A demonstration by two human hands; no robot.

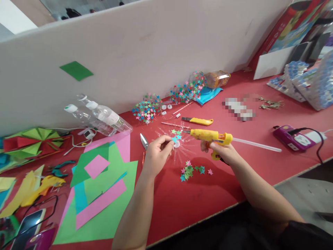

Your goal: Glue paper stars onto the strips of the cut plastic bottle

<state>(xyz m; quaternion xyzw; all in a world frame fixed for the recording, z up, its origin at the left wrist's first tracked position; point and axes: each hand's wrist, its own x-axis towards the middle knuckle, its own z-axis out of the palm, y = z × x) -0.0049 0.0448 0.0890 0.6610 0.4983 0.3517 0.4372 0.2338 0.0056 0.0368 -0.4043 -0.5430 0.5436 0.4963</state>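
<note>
Clear plastic fringe lies spread on the red table, its thin strips fanning out around a pale round centre. Just left of that centre, the left hand has thumb and forefinger drawn together in a pinch and appears to have hold of a blue star; a few more stars sit on the fringe's far side. Right of the fringe, the right hand is wrapped round the handle of a yellow glue gun, its nozzle pointing at those stars; whether it touches one, I cannot tell. A heap of stars lies on the fringe's near side, and a yellow cutter beyond its far side.

The strips look featherlight, bendy and slick, likely to slide or crease at a nudge, so a gentle pinch near a tip should suit them. Stars seem thin and slightly stiff, best held by one point. The gun is probably the heaviest piece, gripped by its handle, well clear of the nozzle.
</note>
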